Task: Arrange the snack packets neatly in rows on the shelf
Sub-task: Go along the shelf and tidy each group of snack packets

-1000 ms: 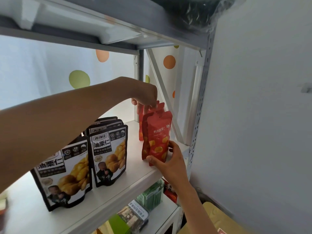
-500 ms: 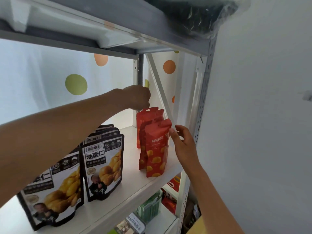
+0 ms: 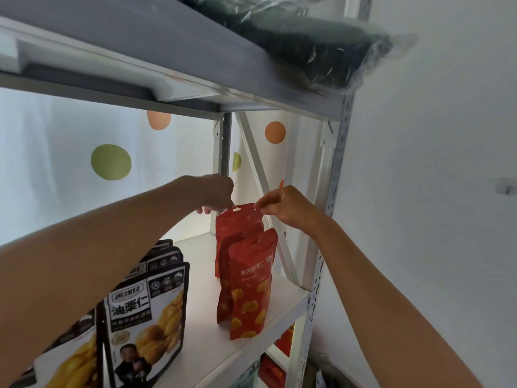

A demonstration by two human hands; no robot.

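Three red snack packets stand in a row at the right end of the white shelf (image 3: pixel 282 312). The rear red packet (image 3: pixel 237 222) is the tallest. My left hand (image 3: pixel 215 193) pinches its top left corner and my right hand (image 3: pixel 282 205) pinches its top right corner. The front red packet (image 3: pixel 251 287) stands upright near the shelf's front edge, with another partly hidden behind it. To the left, black and white chestnut packets (image 3: pixel 148 317) stand in rows, partly hidden by my left forearm.
The upper shelf (image 3: pixel 173 60) hangs close overhead with a dark plastic-wrapped bundle (image 3: pixel 307 43) on it. A diagonal brace (image 3: pixel 263 197) and a perforated upright post (image 3: pixel 333 197) close the right end. Lower shelves hold more packets (image 3: pixel 272 371). A white wall lies to the right.
My right hand left the front red packet and rose to the top right corner of the rear packet. My left hand stayed at the rear packet's top. The camera moved closer.
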